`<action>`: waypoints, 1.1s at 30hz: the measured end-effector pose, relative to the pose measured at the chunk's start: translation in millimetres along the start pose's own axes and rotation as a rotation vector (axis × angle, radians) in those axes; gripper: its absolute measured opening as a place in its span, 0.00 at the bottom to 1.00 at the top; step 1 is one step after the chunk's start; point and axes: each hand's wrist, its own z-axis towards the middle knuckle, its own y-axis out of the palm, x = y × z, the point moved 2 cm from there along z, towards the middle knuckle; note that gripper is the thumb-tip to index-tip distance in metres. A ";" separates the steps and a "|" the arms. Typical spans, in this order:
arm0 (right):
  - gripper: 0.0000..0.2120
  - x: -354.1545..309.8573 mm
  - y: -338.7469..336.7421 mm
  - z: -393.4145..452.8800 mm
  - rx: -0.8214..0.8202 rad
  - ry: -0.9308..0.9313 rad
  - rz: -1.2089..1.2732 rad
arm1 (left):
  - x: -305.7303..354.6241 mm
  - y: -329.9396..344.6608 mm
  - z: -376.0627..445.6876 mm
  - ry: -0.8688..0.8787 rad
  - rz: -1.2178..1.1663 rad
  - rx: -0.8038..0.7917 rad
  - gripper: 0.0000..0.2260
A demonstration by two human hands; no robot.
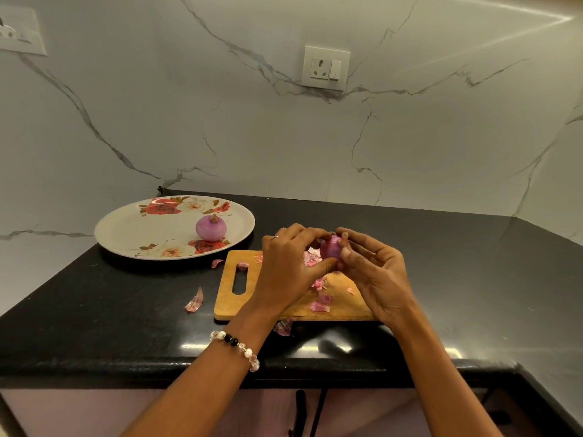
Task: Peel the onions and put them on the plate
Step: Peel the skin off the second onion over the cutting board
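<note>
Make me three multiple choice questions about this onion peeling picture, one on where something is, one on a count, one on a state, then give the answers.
1. Where is the cutting board?
A. right of the plate
B. on the plate
C. against the wall

2. How many onions lie on the plate?
A. none
B. one
C. three

3. What state is the onion in the hands in?
A. sliced into rings
B. lying on the counter
C. held whole by both hands

Answers:
1. A, the board lies on the counter right of the plate.
2. B, a single peeled onion sits there.
3. C, the left hand and right hand both grip it above the board.
</note>
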 end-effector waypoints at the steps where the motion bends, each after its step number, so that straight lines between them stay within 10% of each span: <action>1: 0.25 0.6 -0.7 0.3 -0.007 -0.010 -0.026 | 0.1 -0.3 0.1 -0.001 -0.014 -0.001 0.24; 33: 0.26 3.1 -6.0 1.0 -0.050 -0.116 -0.237 | 1.8 -7.1 -2.6 -0.231 -0.099 -0.003 0.10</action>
